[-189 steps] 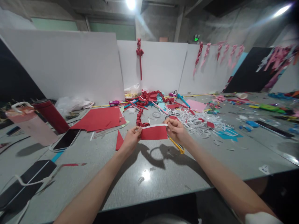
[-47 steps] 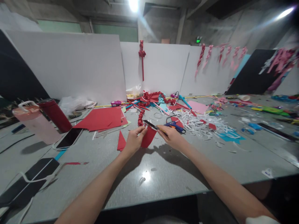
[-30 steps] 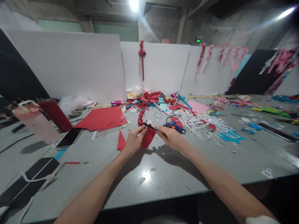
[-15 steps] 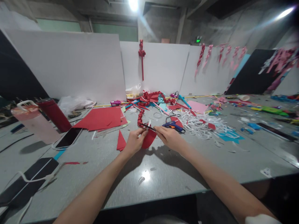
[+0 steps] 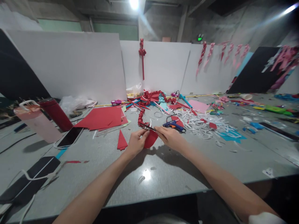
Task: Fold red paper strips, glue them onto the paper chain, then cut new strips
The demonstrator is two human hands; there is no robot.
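My left hand (image 5: 138, 141) pinches the edge of a red paper piece (image 5: 151, 140), beside the lower end of a curled red paper chain (image 5: 140, 118). A thin dark tool (image 5: 150, 128) is held in the closed fingers of my right hand (image 5: 168, 135), its tip reaching left to the chain's lower end. A small white strip (image 5: 150, 122) sticks up near that tip. To the left of my left hand lie pointed red paper pieces (image 5: 121, 141). Behind my right hand is a blue glue gun (image 5: 174, 125).
Red sheets (image 5: 102, 118) lie at the left, near a phone (image 5: 70, 137), a red bottle (image 5: 56, 115) and a pink-white bottle (image 5: 38, 124). Shredded white strips (image 5: 198, 123) spread to the right. White panels (image 5: 158, 67) stand behind the table (image 5: 130, 193).
The whole view has shifted slightly. Both hands keep nearly the same pose around the red paper and the dark tool.
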